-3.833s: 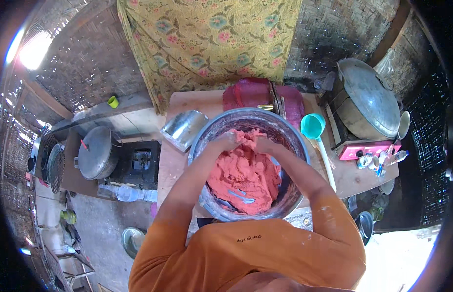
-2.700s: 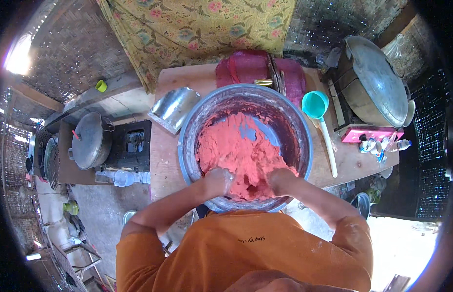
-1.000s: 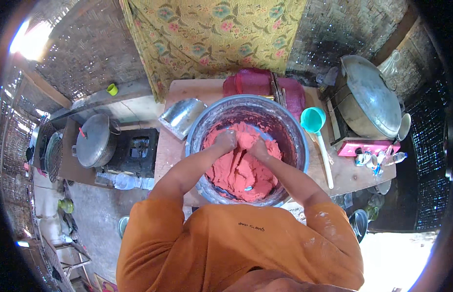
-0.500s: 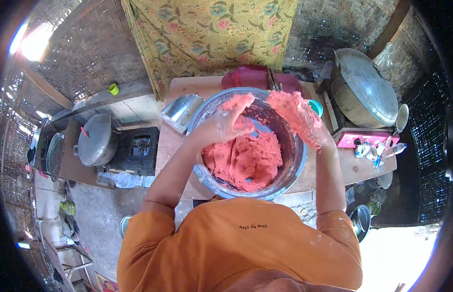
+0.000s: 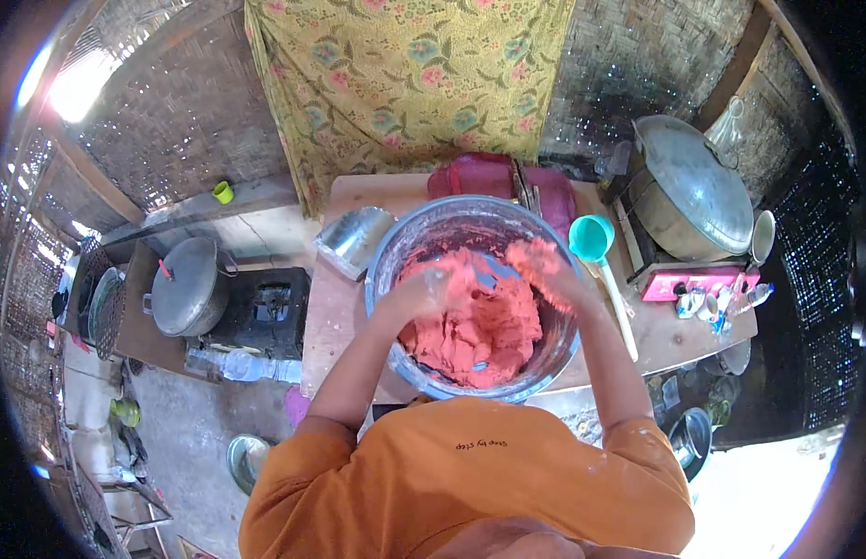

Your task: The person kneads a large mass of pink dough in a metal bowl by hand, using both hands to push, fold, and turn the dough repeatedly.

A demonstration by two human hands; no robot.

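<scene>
A large grey-rimmed basin [image 5: 386, 252] on the wooden table holds a lumpy mass of pink dough [image 5: 470, 349], with bare patches of its inside showing. My left hand [image 5: 428, 289] is over the dough on the left side of the basin, whitish and pink-smeared. My right hand [image 5: 549, 275] is at the basin's right side, thickly coated with pink dough. Both hands are blurred by motion, so I cannot make out how their fingers are set. Just right of the basin lies a turquoise dipper [image 5: 589, 238] with a long pale handle.
A metal container [image 5: 354, 242] sits left of the basin, magenta sacks [image 5: 466, 175] behind it. A big lidded pot [image 5: 694, 200] and small packets [image 5: 708, 307] are on the right. Another pot [image 5: 186, 289], a black stove [image 5: 265, 303] and plastic bottles [image 5: 251, 366] stand at the left.
My hands, bunched in the dough a second ago, rose apart carrying pink dough, the right one over the rim. Now both are lower, back inside the basin, the right one having moved leftward.
</scene>
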